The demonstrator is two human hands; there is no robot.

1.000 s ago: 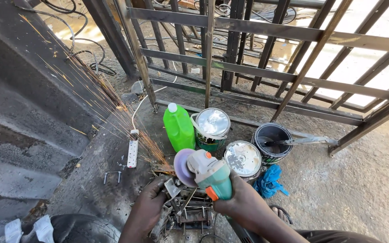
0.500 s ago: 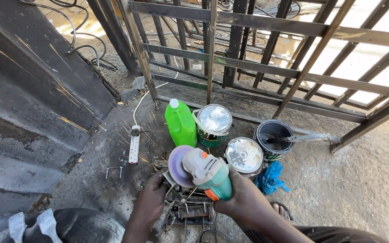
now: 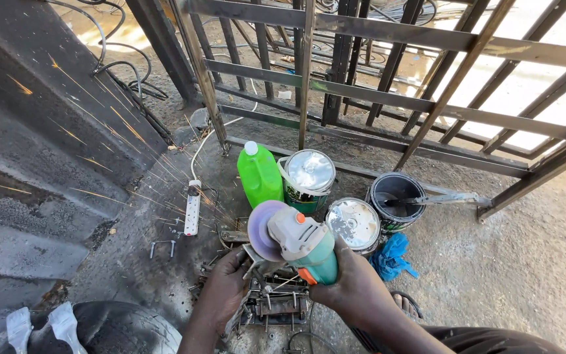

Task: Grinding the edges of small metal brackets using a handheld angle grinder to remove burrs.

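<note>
Right hand (image 3: 355, 288) grips grinder (image 3: 296, 239); open black bucket (image 3: 396, 200) holds stirrer (image 3: 437, 198).

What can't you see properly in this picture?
- Small metal piece under the angle grinder: head view, mostly hidden by the left hand and the spinning disc.
- Right hand: its fingers wrap behind the grinder.
- Open bucket: dark inside, contents unclear.
- Two paintbrushes: cut off by the bottom edge.

The sparks (image 3: 132, 131) that had thinned to a few streaks at the upper left now fan out thickly again from the grinder disc (image 3: 264, 229) across the left of the frame. The angle grinder (image 3: 302, 246) has edged slightly left and lower.
</note>
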